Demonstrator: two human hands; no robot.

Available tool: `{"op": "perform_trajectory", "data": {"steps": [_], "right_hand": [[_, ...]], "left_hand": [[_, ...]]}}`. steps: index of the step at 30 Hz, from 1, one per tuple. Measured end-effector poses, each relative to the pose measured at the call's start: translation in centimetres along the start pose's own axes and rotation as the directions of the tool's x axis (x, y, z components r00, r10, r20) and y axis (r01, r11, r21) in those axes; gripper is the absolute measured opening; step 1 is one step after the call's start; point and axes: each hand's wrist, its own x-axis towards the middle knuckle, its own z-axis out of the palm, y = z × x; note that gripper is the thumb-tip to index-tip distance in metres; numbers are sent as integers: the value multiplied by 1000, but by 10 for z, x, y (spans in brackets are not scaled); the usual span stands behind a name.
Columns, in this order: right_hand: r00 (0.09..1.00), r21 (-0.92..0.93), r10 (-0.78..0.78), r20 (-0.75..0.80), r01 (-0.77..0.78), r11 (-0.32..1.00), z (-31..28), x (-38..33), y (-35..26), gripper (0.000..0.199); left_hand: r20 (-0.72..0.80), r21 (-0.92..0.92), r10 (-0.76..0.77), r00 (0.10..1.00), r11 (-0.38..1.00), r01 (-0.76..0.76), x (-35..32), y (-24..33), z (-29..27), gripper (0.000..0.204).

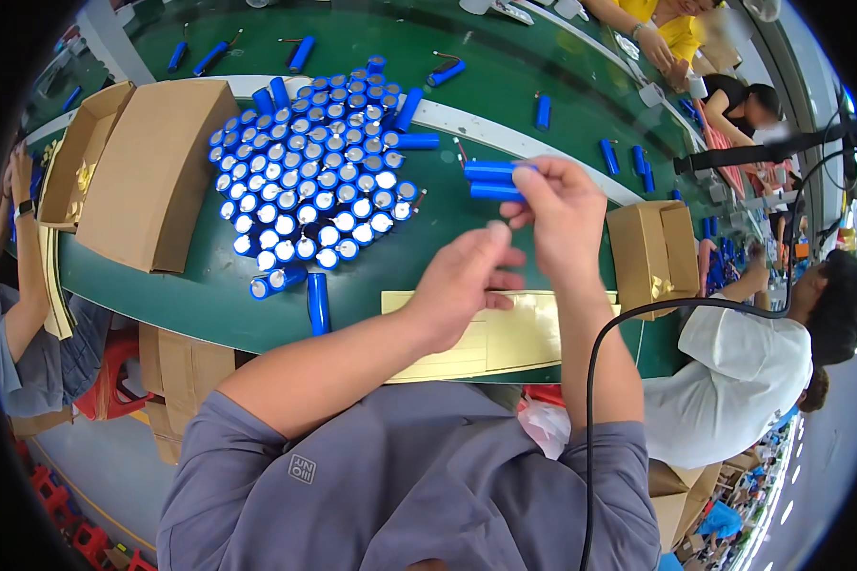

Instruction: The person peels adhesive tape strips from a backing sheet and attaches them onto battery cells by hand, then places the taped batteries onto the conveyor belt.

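Observation:
My right hand is closed on a pair of blue cylindrical battery cells, lying side by side with a thin wire at their left end. Just below and to the left, my left hand has loosely curled fingers held apart, with nothing visible in them. To the left, a large cluster of blue battery cells stands upright, pale round ends up. Several cells lie on their sides around it, including a blue cell near the table's front edge. Pale yellow sheets lie flat beneath my forearms.
A cardboard box stands left of the cluster, a smaller open carton to the right. Beyond a pale rail, wired cells lie scattered on the green surface. A black cable crosses by my right arm. Other people sit on both sides.

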Motion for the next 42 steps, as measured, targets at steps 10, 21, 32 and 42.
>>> {"op": "perform_trajectory", "data": {"steps": [10, 21, 32, 42], "right_hand": [[687, -450, -662, 300, 714, 537, -17, -87, 33, 33], [963, -24, -266, -38, 266, 964, -24, -102, 42, 23], [797, -343, -597, -88, 539, 770, -32, -103, 42, 19], [819, -388, -574, -25, 521, 760, -33, -105, 44, 22]], "left_hand": [[132, -271, 13, 991, 962, 24, -3, 0, -3, 26], [251, -110, 91, 964, 992, -65, -7, -8, -1, 28], [165, 34, 112, 980, 992, -119, -1, -10, -8, 28], [31, 149, 171, 985, 973, -174, 0, -4, -6, 30]]}}
